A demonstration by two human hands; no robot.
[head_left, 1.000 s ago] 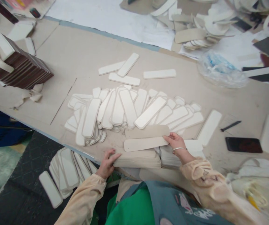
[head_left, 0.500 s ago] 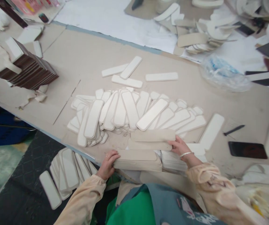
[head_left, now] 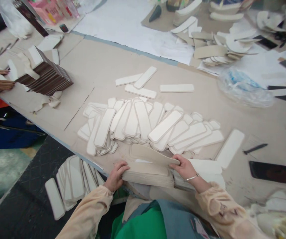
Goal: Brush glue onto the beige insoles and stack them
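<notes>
Two arms reach forward over the near edge of the table. Right hand has the right end of a beige strip pinched between thumb and fingers; left hand is curled at the left end of a beige stack, can't tell if it's actually gripping. That strip's long and flat with a bit of a bend, just behind the stack. Messy heap of white pieces crowds the space beyond it. Phone and pen sit off right, co-worker's hand way over left.
</notes>
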